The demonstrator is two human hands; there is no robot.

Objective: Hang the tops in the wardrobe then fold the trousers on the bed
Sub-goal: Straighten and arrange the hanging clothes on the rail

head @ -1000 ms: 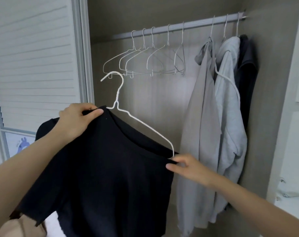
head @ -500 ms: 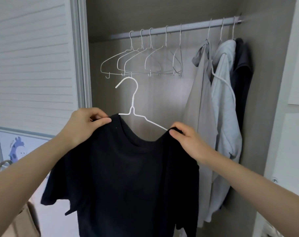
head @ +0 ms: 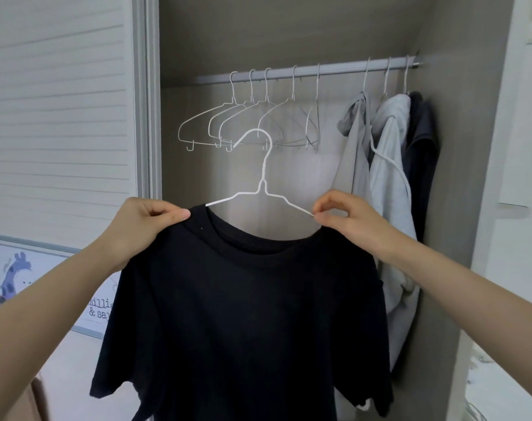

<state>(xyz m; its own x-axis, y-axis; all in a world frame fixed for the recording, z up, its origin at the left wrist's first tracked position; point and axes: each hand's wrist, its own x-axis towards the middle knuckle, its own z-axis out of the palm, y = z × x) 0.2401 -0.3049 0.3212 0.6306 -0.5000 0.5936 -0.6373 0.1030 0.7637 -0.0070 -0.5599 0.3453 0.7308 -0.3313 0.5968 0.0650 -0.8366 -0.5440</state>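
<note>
A black T-shirt (head: 249, 314) hangs on a white wire hanger (head: 263, 183) in front of the open wardrobe. My left hand (head: 143, 226) pinches the shirt's left shoulder beside the collar. My right hand (head: 347, 217) pinches the right shoulder where the hanger wire enters the cloth. The hanger's hook points up and left, well below the grey wardrobe rail (head: 307, 69). Both hanger arms sit inside the neckline, and the shirt hangs level and flat.
Several bare wire hangers (head: 243, 126) hang at the rail's left and middle. Two grey tops (head: 386, 183) and a dark one (head: 423, 159) hang at the right end. A slatted white door (head: 58, 117) stands on the left.
Both hands lifted the shirt and hanger higher. My right hand moved from the hem side up to the right shoulder, so the shirt now hangs level on the hanger.
</note>
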